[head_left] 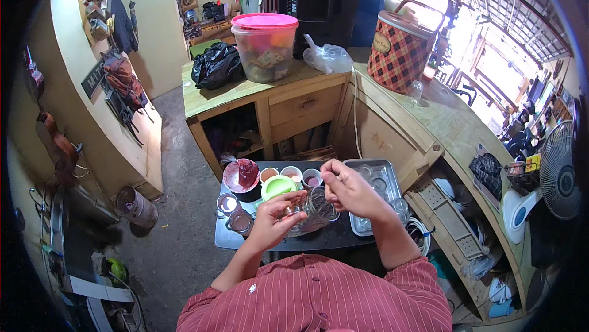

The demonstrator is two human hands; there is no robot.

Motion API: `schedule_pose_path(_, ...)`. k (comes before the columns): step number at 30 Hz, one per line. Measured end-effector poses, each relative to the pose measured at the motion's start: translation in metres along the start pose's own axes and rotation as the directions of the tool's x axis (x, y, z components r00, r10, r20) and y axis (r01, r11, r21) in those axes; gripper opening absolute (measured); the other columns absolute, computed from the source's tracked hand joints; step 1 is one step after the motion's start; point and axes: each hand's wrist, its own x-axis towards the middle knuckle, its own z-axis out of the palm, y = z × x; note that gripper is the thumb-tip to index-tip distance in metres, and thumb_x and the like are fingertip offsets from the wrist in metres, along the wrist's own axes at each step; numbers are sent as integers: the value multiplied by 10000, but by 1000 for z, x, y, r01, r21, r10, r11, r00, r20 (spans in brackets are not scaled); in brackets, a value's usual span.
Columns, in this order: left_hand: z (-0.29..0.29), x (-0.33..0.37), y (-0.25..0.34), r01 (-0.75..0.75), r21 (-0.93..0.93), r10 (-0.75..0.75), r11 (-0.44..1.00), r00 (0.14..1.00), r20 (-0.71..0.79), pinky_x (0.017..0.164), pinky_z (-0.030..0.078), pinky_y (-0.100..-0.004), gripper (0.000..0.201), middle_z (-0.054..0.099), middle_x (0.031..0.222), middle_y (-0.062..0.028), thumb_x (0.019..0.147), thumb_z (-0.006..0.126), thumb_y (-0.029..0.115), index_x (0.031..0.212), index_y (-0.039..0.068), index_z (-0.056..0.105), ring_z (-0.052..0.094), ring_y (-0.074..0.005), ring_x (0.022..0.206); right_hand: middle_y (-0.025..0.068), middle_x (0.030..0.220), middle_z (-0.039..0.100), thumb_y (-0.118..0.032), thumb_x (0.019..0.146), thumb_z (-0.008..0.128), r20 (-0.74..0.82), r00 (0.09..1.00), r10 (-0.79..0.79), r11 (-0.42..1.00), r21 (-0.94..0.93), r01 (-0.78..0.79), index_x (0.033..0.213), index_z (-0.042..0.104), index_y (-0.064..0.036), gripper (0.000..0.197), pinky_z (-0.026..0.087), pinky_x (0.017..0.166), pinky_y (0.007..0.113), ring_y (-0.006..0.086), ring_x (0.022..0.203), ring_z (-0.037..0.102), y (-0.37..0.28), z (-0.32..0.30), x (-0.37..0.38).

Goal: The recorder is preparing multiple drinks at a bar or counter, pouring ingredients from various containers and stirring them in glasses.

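Pinching over clear glassware (325, 207), close together above the table (226, 240).
With the glassware as dial centre, the left hand (277, 216) curled its fingers at nine o'clock, any grip unclear; the right hand (351, 188) closed in a pinch at two, anything inside hidden. Cups (269, 175) at ten and the tray (362, 231) near three probably sat there for easy reach.

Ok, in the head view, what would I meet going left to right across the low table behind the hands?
Container with red contents → light-green container → small cup with pinkish contents → metal tray.
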Motion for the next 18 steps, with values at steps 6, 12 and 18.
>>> schedule_pose_path(6, -4, 5, 11, -160, 7, 160, 987, 984, -76, 888, 469, -349, 297, 621, 1160, -188, 757, 724, 68, 629, -46, 481, 600, -262, 1086, -1, 584, 574, -475, 876, 583, -125, 968, -219, 957, 164, 238, 819, 710, 9, 504, 313, 454, 168, 32, 502, 476, -2, -19, -22)
schedule_pose_path(12, -9, 4, 10, -226, 110, 229, 968, 973, -18, 890, 467, -366, 314, 614, 1174, -192, 739, 744, 93, 618, -29, 481, 611, -289, 1067, 32, 600, 625, -493, 945, 455, -142, 987, -70, 990, 115, 87, 760, 709, 0, 584, 364, 495, 167, 53, 550, 565, 1, -26, -38)
schedule_pose_path(18, -9, 5, 13, -255, 87, 256, 963, 967, -1, 897, 466, -372, 346, 607, 1193, -187, 721, 764, 127, 595, -1, 469, 600, -294, 1097, 51, 559, 617, -572, 919, 409, -87, 992, -92, 996, -18, 90, 630, 647, -25, 663, 402, 421, 159, 66, 451, 556, -2, 9, -33)
